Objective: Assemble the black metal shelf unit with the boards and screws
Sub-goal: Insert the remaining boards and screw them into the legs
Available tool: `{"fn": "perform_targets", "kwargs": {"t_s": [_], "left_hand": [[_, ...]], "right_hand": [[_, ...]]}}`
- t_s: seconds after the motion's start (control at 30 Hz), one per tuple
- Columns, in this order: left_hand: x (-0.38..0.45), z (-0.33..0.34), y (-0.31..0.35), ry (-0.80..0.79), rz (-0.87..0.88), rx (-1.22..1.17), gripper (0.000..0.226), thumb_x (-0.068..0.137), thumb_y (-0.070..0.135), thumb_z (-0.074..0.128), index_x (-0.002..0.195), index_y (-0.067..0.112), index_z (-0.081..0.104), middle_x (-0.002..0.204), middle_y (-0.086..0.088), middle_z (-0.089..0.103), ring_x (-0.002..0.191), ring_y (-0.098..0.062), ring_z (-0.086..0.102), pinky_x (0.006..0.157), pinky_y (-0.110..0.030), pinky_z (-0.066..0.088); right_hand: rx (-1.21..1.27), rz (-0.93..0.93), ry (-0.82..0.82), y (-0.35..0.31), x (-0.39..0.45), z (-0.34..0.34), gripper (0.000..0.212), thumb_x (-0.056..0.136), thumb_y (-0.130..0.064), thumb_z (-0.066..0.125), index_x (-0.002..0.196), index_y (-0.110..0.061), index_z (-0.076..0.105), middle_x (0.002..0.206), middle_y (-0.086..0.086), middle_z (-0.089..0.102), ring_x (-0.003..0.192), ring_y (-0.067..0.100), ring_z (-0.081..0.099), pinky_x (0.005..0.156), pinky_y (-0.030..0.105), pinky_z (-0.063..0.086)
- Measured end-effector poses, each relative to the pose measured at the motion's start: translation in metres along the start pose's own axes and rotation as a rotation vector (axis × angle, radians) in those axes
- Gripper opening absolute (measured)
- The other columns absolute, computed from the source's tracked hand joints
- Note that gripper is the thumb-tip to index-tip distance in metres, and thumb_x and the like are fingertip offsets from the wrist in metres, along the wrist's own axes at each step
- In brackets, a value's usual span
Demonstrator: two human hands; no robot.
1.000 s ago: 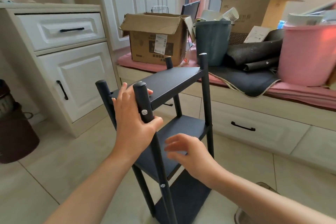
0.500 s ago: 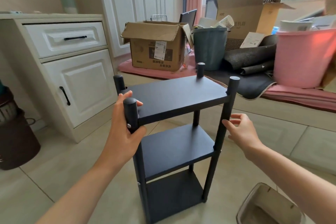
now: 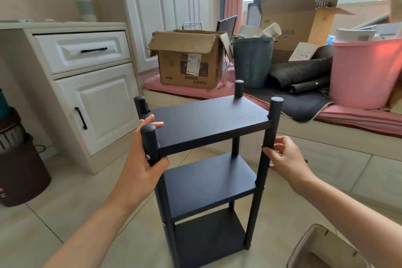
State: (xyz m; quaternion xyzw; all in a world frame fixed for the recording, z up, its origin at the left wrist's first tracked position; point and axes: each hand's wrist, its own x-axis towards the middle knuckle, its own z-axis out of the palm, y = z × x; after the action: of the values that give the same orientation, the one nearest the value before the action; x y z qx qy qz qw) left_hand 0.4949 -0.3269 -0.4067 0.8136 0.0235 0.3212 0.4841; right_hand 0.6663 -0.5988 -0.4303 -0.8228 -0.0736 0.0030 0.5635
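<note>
Standing the three-tier black metal shelf unit (image 3: pixel 208 169) upright on the beige tiled floor (image 3: pixel 65 213), we now have it squarely facing us; a second ago it leaned toward us at an angle. Our left hand (image 3: pixel 141 165) has its grip clamped round the near-left black post (image 3: pixel 150 146), fingertips over the top board (image 3: pixel 208 122). Our right hand (image 3: pixel 285 156), which had hung free, now pinches the near-right post (image 3: pixel 266 159). All three boards sit in place, so assembly looks nearly finished. Beyond stand a brown cardboard box (image 3: pixel 189 61) and a pink plastic bucket (image 3: pixel 365 72).
</note>
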Motion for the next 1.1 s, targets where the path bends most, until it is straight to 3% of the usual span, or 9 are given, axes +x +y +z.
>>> {"fn": "perform_targets", "kwargs": {"t_s": [0.1,0.23,0.3,0.4,0.73,0.83,0.9,0.97,1.1], "left_hand": [[0.001,-0.002,-0.002,-0.019,-0.071,-0.026,0.093,0.091,-0.009,0.057,0.136,0.067,0.03,0.141,0.027,0.046,0.127,-0.016,0.053,0.087,-0.011,0.048],[0.004,0.0,-0.007,0.02,-0.159,-0.012,0.098,0.095,0.0,0.059,0.14,0.074,0.013,0.105,0.022,0.061,0.078,0.008,0.056,0.068,-0.002,0.046],[0.005,0.001,-0.006,0.051,-0.154,0.014,0.096,0.095,0.002,0.061,0.146,0.065,0.01,0.107,0.05,0.055,0.083,0.023,0.055,0.066,0.002,0.042],[0.005,0.0,-0.005,0.162,-0.137,0.067,0.086,0.092,0.008,0.068,0.155,0.045,0.024,0.112,0.051,0.052,0.1,0.031,0.05,0.075,0.003,0.042],[0.017,0.02,-0.005,0.279,-0.103,0.099,0.038,0.088,0.017,0.076,0.113,0.039,0.058,0.09,0.022,0.07,0.094,-0.002,0.068,0.075,-0.017,0.046],[0.022,0.031,0.005,0.329,-0.11,0.127,0.066,0.089,0.006,0.074,0.143,0.031,0.045,0.129,0.002,0.065,0.127,-0.023,0.058,0.103,-0.034,0.05],[0.024,0.038,0.015,0.358,-0.047,0.356,0.099,0.087,-0.008,0.069,0.16,0.03,0.014,0.165,-0.003,0.025,0.153,-0.028,0.022,0.121,-0.044,0.021],[0.023,0.049,0.028,0.339,0.152,0.774,0.11,0.081,-0.019,0.062,0.162,0.03,0.006,0.17,-0.003,0.002,0.155,-0.033,-0.001,0.122,-0.052,0.004],[0.017,0.087,0.057,0.171,0.36,0.966,0.103,0.073,-0.016,0.068,0.159,0.021,0.024,0.167,-0.007,0.017,0.154,-0.038,0.001,0.122,-0.059,0.003]], "right_hand": [[0.018,0.004,-0.014,-0.001,-0.002,0.002,0.02,0.097,-0.019,0.06,0.114,-0.017,0.049,0.114,0.005,0.064,0.11,0.023,0.059,0.096,0.051,0.052],[0.018,-0.013,-0.041,-0.005,-0.008,0.001,0.023,0.099,-0.015,0.056,0.118,-0.021,0.044,0.113,0.005,0.062,0.108,0.024,0.059,0.095,0.049,0.052],[0.009,-0.036,-0.067,-0.006,-0.013,-0.001,0.032,0.099,-0.011,0.054,0.122,-0.029,0.041,0.112,0.005,0.062,0.104,0.024,0.06,0.093,0.048,0.053],[-0.009,-0.045,-0.11,-0.006,-0.022,-0.009,0.035,0.099,-0.009,0.054,0.117,-0.038,0.043,0.108,0.003,0.064,0.098,0.019,0.064,0.09,0.048,0.054],[0.011,-0.051,-0.117,-0.001,-0.056,-0.041,0.038,0.093,-0.015,0.067,0.101,-0.048,0.052,0.101,0.0,0.068,0.09,0.015,0.069,0.078,0.042,0.06],[0.014,-0.056,-0.114,0.0,-0.065,-0.048,0.036,0.091,-0.013,0.069,0.107,-0.042,0.054,0.102,0.0,0.068,0.092,0.017,0.07,0.079,0.043,0.06],[0.021,-0.056,-0.115,0.001,-0.069,-0.05,0.036,0.091,-0.011,0.069,0.11,-0.038,0.054,0.103,0.001,0.068,0.094,0.018,0.069,0.08,0.044,0.06],[0.015,-0.073,-0.108,0.001,-0.072,-0.051,0.036,0.09,-0.011,0.069,0.112,-0.035,0.054,0.104,0.0,0.067,0.095,0.018,0.069,0.078,0.041,0.061],[-0.006,-0.108,-0.117,0.001,-0.074,-0.053,0.034,0.092,-0.008,0.066,0.115,-0.029,0.054,0.104,-0.003,0.064,0.095,0.017,0.068,0.08,0.036,0.061]]}}
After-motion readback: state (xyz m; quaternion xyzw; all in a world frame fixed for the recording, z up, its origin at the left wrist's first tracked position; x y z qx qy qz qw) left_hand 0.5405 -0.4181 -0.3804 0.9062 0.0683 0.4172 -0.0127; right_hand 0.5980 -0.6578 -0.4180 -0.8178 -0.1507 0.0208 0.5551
